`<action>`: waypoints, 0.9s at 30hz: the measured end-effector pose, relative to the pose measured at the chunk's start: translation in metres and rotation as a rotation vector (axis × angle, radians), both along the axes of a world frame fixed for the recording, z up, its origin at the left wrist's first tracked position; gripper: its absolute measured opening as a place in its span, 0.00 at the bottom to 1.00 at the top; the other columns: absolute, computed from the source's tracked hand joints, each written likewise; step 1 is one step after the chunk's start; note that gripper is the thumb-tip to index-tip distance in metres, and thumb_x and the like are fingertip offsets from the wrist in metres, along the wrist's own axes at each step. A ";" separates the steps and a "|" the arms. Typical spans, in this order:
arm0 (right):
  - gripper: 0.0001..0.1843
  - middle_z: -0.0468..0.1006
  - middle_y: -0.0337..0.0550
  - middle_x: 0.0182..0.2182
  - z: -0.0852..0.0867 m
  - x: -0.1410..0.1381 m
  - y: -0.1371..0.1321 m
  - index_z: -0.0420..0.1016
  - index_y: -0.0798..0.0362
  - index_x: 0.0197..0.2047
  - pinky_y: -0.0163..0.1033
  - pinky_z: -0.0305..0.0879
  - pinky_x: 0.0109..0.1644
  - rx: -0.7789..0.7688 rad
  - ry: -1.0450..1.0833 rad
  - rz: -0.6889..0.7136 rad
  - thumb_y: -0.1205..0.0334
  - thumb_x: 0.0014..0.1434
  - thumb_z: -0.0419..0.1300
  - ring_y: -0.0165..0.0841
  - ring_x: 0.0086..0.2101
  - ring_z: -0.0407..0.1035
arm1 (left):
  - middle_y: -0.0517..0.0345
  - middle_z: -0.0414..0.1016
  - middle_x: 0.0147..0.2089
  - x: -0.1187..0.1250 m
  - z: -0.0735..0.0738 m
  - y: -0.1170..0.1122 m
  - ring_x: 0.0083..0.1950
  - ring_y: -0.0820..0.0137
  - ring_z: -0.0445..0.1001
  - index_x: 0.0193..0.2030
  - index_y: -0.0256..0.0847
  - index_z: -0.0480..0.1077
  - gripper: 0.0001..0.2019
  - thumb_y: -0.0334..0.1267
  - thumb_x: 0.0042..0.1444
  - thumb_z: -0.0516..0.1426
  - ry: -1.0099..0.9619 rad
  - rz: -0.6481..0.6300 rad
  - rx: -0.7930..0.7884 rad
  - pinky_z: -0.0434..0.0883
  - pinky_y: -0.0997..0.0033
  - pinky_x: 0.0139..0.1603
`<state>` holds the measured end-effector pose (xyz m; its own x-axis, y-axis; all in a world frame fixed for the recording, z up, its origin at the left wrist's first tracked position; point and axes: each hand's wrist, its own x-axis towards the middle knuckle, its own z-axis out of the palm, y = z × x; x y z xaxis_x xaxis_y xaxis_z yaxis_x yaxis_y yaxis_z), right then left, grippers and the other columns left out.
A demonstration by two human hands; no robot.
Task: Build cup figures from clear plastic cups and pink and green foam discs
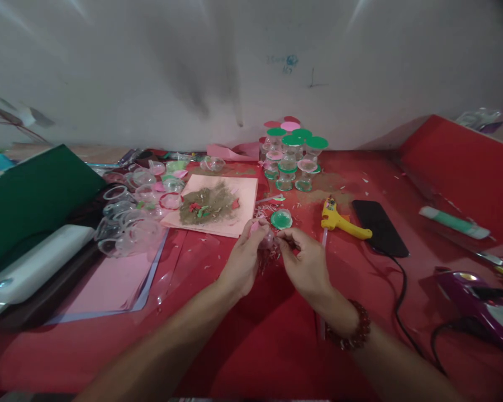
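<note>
My left hand (243, 258) is closed around a small clear plastic cup (267, 240) with a pink piece at its top. Beside the cup's right edge, the thumb and fingertips of my right hand (305, 261) are pinched together; what they hold is too small to make out. Just beyond both hands stands a clear cup with a green disc (281, 219). Thin pale shreds (265, 210) lie around it and below my fingers. A pink paper sheet (245, 215) to the left carries a heap of brown sand (212, 205) with red and green scraps.
Stacked cups with green and pink discs (292, 141) stand at the back. Loose clear cups (140, 231) crowd the left, near pink paper (109, 282). On the right lie a yellow glue gun (346, 224), a black phone (379, 226), a green-white tube (455, 223) and a purple device (473, 301) with cable.
</note>
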<state>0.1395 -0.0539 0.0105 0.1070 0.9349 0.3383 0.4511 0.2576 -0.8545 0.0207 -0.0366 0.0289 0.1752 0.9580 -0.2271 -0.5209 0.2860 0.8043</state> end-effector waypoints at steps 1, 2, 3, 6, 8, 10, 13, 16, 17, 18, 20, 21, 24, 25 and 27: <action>0.07 0.80 0.42 0.31 0.000 0.000 0.000 0.73 0.51 0.34 0.38 0.68 0.39 0.014 -0.012 -0.004 0.67 0.59 0.55 0.34 0.32 0.73 | 0.66 0.67 0.30 0.001 0.000 -0.001 0.31 0.75 0.67 0.38 0.43 0.67 0.09 0.39 0.53 0.62 0.004 0.003 0.006 0.66 0.76 0.36; 0.07 0.80 0.43 0.31 -0.001 0.000 0.000 0.73 0.51 0.34 0.38 0.68 0.39 0.023 -0.025 -0.007 0.68 0.59 0.54 0.34 0.32 0.73 | 0.66 0.68 0.30 0.002 0.000 -0.002 0.31 0.75 0.67 0.39 0.43 0.67 0.09 0.40 0.53 0.62 0.009 0.001 0.012 0.66 0.76 0.36; 0.07 0.80 0.43 0.32 -0.001 0.000 0.000 0.73 0.51 0.34 0.38 0.68 0.39 0.027 -0.039 -0.010 0.69 0.59 0.54 0.34 0.32 0.73 | 0.66 0.68 0.30 0.003 0.000 -0.003 0.31 0.75 0.67 0.39 0.44 0.66 0.09 0.40 0.53 0.61 0.014 -0.003 0.017 0.66 0.76 0.37; 0.08 0.79 0.43 0.32 -0.002 0.001 0.000 0.72 0.51 0.35 0.37 0.67 0.38 0.030 -0.092 -0.015 0.71 0.57 0.53 0.34 0.32 0.72 | 0.65 0.69 0.30 0.004 0.000 -0.005 0.32 0.75 0.67 0.38 0.43 0.67 0.09 0.39 0.53 0.61 0.028 -0.005 0.013 0.66 0.76 0.37; 0.08 0.77 0.42 0.30 -0.001 0.001 0.000 0.70 0.51 0.34 0.37 0.65 0.36 0.026 -0.139 -0.015 0.71 0.57 0.52 0.34 0.31 0.71 | 0.65 0.68 0.29 0.004 -0.001 -0.005 0.31 0.75 0.67 0.38 0.43 0.67 0.08 0.39 0.53 0.61 0.026 -0.003 0.000 0.65 0.76 0.35; 0.07 0.75 0.40 0.28 -0.001 0.001 -0.001 0.67 0.50 0.33 0.36 0.63 0.35 0.031 -0.184 -0.008 0.71 0.57 0.52 0.33 0.30 0.69 | 0.65 0.68 0.28 0.003 -0.001 -0.004 0.30 0.76 0.67 0.36 0.42 0.67 0.08 0.39 0.53 0.61 0.018 -0.005 -0.028 0.65 0.77 0.33; 0.07 0.72 0.39 0.28 -0.001 0.000 -0.001 0.64 0.49 0.33 0.37 0.61 0.35 0.057 -0.229 0.011 0.72 0.58 0.51 0.33 0.30 0.67 | 0.65 0.69 0.27 0.001 -0.002 -0.002 0.27 0.76 0.68 0.35 0.42 0.68 0.10 0.41 0.51 0.63 0.003 -0.018 -0.120 0.65 0.77 0.30; 0.08 0.70 0.39 0.28 -0.001 -0.001 -0.002 0.62 0.49 0.33 0.37 0.61 0.35 0.094 -0.242 0.020 0.73 0.58 0.49 0.33 0.30 0.66 | 0.63 0.71 0.28 0.000 -0.002 -0.001 0.26 0.75 0.69 0.36 0.41 0.70 0.12 0.43 0.49 0.64 -0.023 -0.029 -0.196 0.65 0.76 0.29; 0.09 0.70 0.40 0.29 -0.001 -0.002 -0.002 0.62 0.49 0.33 0.37 0.61 0.35 0.106 -0.242 0.024 0.73 0.59 0.49 0.33 0.30 0.66 | 0.63 0.72 0.28 -0.001 -0.002 0.000 0.26 0.75 0.69 0.37 0.41 0.71 0.12 0.44 0.48 0.64 -0.032 -0.025 -0.202 0.65 0.76 0.28; 0.09 0.70 0.40 0.29 -0.001 -0.002 -0.003 0.61 0.49 0.34 0.37 0.61 0.35 0.116 -0.243 0.032 0.73 0.59 0.48 0.33 0.31 0.66 | 0.63 0.72 0.27 -0.001 -0.002 0.000 0.26 0.75 0.69 0.37 0.41 0.71 0.12 0.44 0.49 0.63 -0.037 -0.024 -0.205 0.65 0.76 0.27; 0.09 0.70 0.41 0.30 -0.002 -0.003 -0.003 0.61 0.49 0.34 0.38 0.62 0.37 0.134 -0.254 0.057 0.74 0.59 0.48 0.34 0.32 0.66 | 0.64 0.71 0.26 -0.002 -0.002 0.002 0.24 0.75 0.68 0.37 0.42 0.71 0.12 0.45 0.49 0.63 -0.042 -0.021 -0.213 0.63 0.76 0.25; 0.09 0.70 0.41 0.31 -0.002 -0.003 -0.004 0.61 0.49 0.35 0.38 0.62 0.37 0.143 -0.261 0.069 0.74 0.60 0.48 0.34 0.33 0.66 | 0.64 0.71 0.25 -0.003 -0.002 0.002 0.24 0.75 0.68 0.38 0.42 0.71 0.13 0.46 0.50 0.63 -0.046 -0.020 -0.212 0.63 0.76 0.25; 0.10 0.70 0.42 0.32 -0.002 -0.003 -0.004 0.61 0.49 0.35 0.38 0.62 0.38 0.167 -0.257 0.081 0.74 0.60 0.48 0.34 0.33 0.65 | 0.65 0.71 0.26 -0.004 -0.002 0.003 0.25 0.75 0.69 0.40 0.42 0.72 0.15 0.48 0.50 0.64 -0.061 -0.020 -0.190 0.64 0.75 0.26; 0.10 0.69 0.41 0.31 -0.002 -0.003 -0.004 0.61 0.49 0.35 0.38 0.62 0.38 0.175 -0.247 0.077 0.74 0.60 0.48 0.34 0.33 0.65 | 0.65 0.71 0.27 -0.004 -0.002 0.003 0.25 0.76 0.69 0.40 0.42 0.71 0.15 0.48 0.50 0.64 -0.071 -0.017 -0.177 0.64 0.75 0.27; 0.10 0.69 0.41 0.31 -0.002 -0.003 -0.003 0.61 0.49 0.35 0.38 0.62 0.38 0.185 -0.227 0.070 0.75 0.60 0.48 0.33 0.33 0.65 | 0.66 0.70 0.26 -0.004 -0.003 0.003 0.25 0.76 0.68 0.39 0.42 0.71 0.14 0.47 0.51 0.64 -0.089 -0.018 -0.160 0.65 0.76 0.28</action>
